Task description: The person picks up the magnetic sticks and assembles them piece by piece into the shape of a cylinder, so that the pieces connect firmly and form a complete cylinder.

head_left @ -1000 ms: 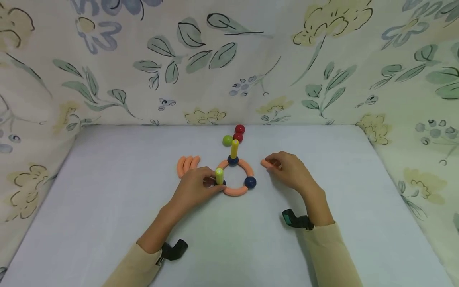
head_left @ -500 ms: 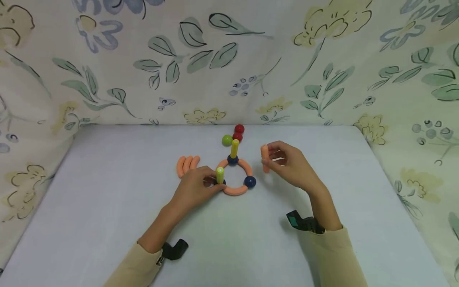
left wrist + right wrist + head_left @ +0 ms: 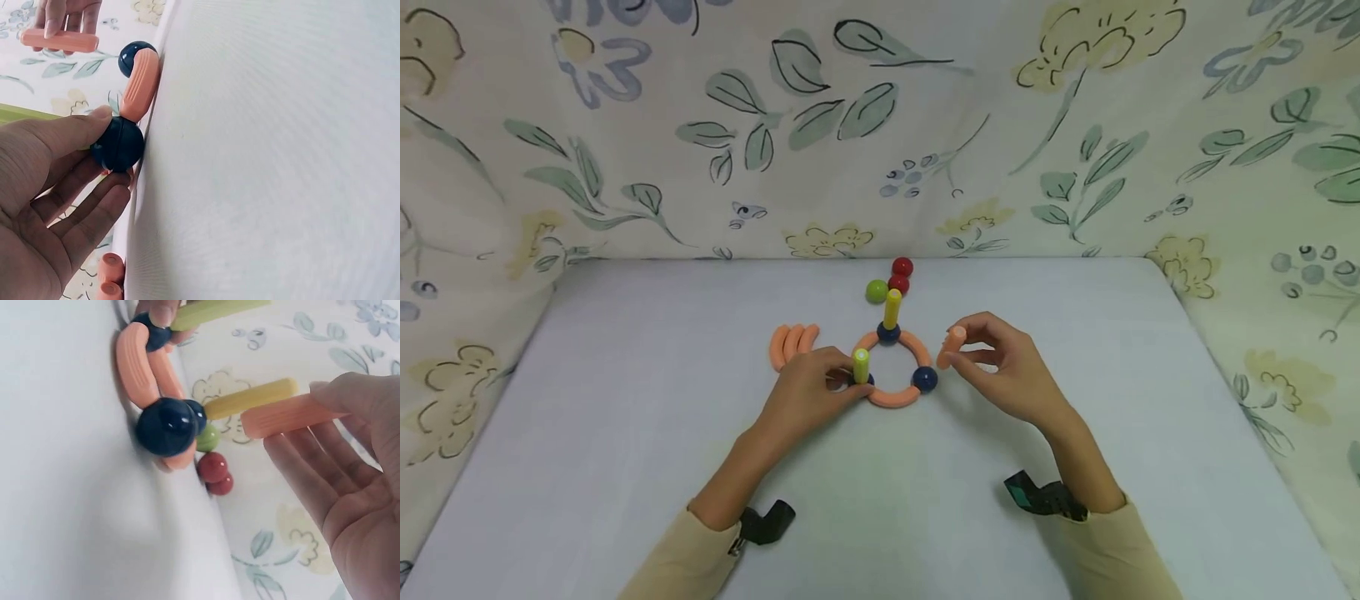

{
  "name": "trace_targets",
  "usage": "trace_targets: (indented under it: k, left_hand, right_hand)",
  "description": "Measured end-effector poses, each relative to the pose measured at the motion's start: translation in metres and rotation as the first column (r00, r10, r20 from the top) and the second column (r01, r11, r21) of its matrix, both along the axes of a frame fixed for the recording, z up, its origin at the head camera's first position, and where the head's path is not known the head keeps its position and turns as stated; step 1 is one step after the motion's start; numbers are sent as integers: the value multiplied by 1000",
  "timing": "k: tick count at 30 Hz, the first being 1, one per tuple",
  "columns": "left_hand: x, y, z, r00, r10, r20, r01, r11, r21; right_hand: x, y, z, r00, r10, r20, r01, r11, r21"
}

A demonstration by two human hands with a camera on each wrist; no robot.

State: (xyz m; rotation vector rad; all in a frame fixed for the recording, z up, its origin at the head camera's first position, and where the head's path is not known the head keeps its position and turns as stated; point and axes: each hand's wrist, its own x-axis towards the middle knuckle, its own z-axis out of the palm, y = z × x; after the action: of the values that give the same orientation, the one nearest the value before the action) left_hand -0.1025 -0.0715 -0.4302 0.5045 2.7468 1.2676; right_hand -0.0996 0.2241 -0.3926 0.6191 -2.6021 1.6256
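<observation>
Pinched just beside the ring [image 3: 892, 400] by the right hand [image 3: 1011, 371], fingers parted only its thickness, the bar [image 3: 281, 417] seems light, stiff, best held mid-length, while the left hand [image 3: 812, 387] pinches 1 ball [image 3: 117, 145].

Two red balls [image 3: 902, 267] sit near the far edge of the white bench [image 3: 880, 500], one behind the other, a green ball [image 3: 876, 291] just left of the nearer. Left of centre, three curved orange sticks [image 3: 791, 342] lie side by side. Floral cloth [image 3: 985, 150] rises beyond.
</observation>
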Motion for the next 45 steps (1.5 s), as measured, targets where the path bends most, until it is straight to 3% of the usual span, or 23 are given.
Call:
trace_targets:
  k: [17, 22, 36, 45]
  left_hand:
    - [-1, 0, 0, 1000, -4, 5, 4, 1000, 13]
    - [-1, 0, 0, 1000, -1, 17, 1, 1000, 6]
    - [-2, 1, 4, 1000, 9, 21, -9, 1000, 17]
    - [0, 0, 1, 1000, 1, 24, -1, 1000, 14]
  right_hand:
    - [-3, -9, -18, 995, 86, 45, -87, 996, 23]
    - [-3, -9, -23, 994, 98, 55, -102, 991, 82]
    - [-8, -8, -21, 991, 132, 8, -132, 984, 119]
    - [-4, 0, -16, 985, 148, 87, -167, 944, 284]
